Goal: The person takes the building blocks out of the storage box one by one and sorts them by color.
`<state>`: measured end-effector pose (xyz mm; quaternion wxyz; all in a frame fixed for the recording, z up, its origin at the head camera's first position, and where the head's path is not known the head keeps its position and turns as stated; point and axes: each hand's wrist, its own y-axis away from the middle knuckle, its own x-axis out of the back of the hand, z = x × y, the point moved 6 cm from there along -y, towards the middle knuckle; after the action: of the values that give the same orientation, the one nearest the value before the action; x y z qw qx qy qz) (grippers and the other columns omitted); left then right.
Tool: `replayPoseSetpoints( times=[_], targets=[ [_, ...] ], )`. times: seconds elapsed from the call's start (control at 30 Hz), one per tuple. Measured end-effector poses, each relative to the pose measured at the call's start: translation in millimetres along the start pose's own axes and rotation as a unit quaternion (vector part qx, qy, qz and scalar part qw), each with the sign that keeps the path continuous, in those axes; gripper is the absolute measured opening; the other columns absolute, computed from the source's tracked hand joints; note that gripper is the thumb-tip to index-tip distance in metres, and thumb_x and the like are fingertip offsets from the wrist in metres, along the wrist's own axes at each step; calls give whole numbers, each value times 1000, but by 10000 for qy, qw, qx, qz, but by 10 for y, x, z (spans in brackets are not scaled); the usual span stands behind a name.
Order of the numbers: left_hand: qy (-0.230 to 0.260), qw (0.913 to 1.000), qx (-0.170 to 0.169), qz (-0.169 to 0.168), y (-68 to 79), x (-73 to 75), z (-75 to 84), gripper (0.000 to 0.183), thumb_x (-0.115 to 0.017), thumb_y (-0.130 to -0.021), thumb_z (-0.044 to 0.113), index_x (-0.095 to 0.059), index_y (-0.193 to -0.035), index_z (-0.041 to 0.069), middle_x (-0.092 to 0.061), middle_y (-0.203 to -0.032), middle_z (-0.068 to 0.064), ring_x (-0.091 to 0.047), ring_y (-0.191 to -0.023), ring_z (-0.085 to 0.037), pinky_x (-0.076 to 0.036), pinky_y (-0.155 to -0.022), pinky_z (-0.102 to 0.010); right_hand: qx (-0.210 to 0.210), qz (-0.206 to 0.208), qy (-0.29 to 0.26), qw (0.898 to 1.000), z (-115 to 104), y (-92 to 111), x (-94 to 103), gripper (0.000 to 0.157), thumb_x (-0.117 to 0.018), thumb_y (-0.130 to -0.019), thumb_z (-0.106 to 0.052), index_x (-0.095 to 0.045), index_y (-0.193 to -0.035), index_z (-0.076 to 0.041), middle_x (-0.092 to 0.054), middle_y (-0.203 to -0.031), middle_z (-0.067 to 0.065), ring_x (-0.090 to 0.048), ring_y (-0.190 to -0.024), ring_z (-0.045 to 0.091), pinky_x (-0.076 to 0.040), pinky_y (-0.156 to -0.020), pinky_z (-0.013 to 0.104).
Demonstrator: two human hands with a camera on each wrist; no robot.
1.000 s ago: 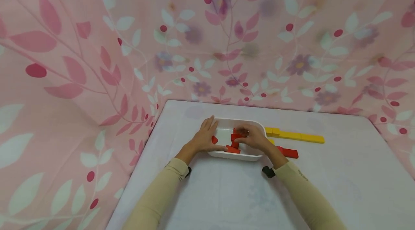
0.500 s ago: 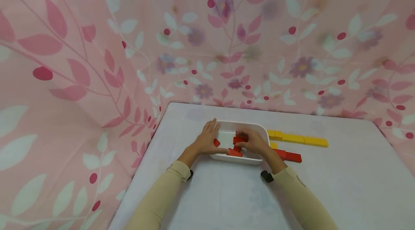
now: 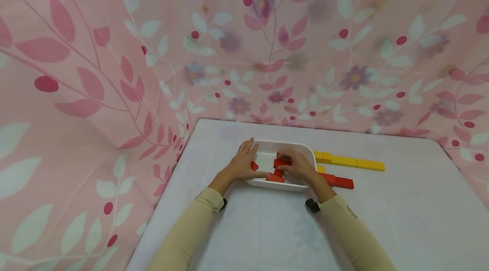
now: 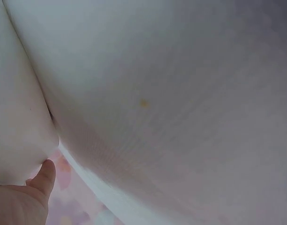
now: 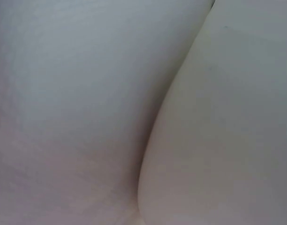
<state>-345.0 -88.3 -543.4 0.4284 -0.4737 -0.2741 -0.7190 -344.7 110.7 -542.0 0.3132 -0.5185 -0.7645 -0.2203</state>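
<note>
In the head view a white tray (image 3: 263, 184) holds several red blocks. My left hand (image 3: 242, 165) lies over its left end, fingers straight and spread, thumb stretched along the near side toward a red block (image 3: 275, 177). Another red block (image 3: 254, 165) peeks out beside the left palm. Inside the right half, my right hand (image 3: 299, 166) pinches a red block (image 3: 280, 162) between thumb and curled fingers. Just below that block is another, slanted red block (image 3: 279, 171). The left wrist view catches only a fingertip (image 4: 46, 176) of the left hand; the right wrist view misses the right hand.
Right of the tray, yellow blocks (image 3: 344, 161) form a long row on the white-covered table (image 3: 263, 237). Nearer, red blocks (image 3: 342, 182) lie end to end, partly behind the right forearm. A pink floral cloth (image 3: 267, 50) hangs behind and to the left.
The head view shifts slightly. Both hands keep nearly the same places in the tray, the right fingers moving only a little around the red block.
</note>
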Motion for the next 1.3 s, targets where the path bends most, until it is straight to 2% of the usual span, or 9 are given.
replayPoseSetpoints(
  times=[0.17, 0.3, 0.47, 0.7, 0.9, 1.03, 1.3],
  targets=[
    [-14, 9999, -35, -100, -8, -5, 11, 118, -61, -73, 80, -16, -160, 14, -1, -168, -8, -3, -154, -29, -32, -117, -54, -45, -13, 38, 10000, 10, 6, 4, 37, -77, -87, -17, -66, -121, -8, -68, -117, 7, -59, -103, 24, -51, -101, 47],
    [12, 10000, -46, 20, -15, 42, 21, 117, -63, -73, 79, -17, -159, 14, -3, -168, -9, -5, -154, -30, -34, -115, -55, -100, -5, 33, 9999, -4, -13, 30, 35, -75, -88, -16, -66, -121, -9, -67, -119, 7, -58, -104, 25, -50, -103, 47],
    [43, 9999, -91, 119, -29, 78, 19, 115, -65, -75, 75, -19, -159, 12, -3, -168, -9, -6, -153, -30, -32, -117, -53, -127, 7, 69, 9999, -23, -38, 58, 26, -69, -91, -5, -67, -117, -10, -65, -120, 9, -57, -108, 27, -47, -106, 50],
    [111, 9999, -30, 88, -35, 73, 12, 111, -64, -77, 74, -19, -159, 13, -1, -168, -6, -4, -154, -29, -27, -120, -52, -226, -50, 49, 9997, 2, -37, 36, 32, -67, -89, 1, -67, -118, -10, -64, -121, 9, -56, -110, 27, -45, -108, 51],
    [15, 9999, -57, 90, -36, 29, 6, 108, -63, -81, 71, -19, -159, 12, -5, -167, -11, -8, -153, -30, -30, -118, -52, -74, -76, 121, 9999, -9, -25, 19, 34, -63, -86, 7, -67, -116, -8, -64, -119, 10, -55, -107, 27, -46, -106, 51],
    [-5, 10000, -33, 75, -41, 12, 5, 105, -60, -83, 71, -18, -159, 12, -4, -168, -9, -7, -153, -29, -30, -119, -51, -22, -92, 220, 9997, -11, -18, 14, 35, -69, -85, 3, -67, -118, -7, -64, -120, 9, -56, -109, 27, -46, -106, 51],
    [14, 10000, -38, 73, -20, 8, 2, 101, -60, -85, 69, -20, -159, 12, -5, -168, -10, -8, -153, -28, -33, -117, -52, -286, -60, 261, 9992, 19, -7, -16, 40, -79, -83, -14, -66, -122, -10, -64, -120, 7, -55, -110, 26, -47, -105, 49]
  ],
)
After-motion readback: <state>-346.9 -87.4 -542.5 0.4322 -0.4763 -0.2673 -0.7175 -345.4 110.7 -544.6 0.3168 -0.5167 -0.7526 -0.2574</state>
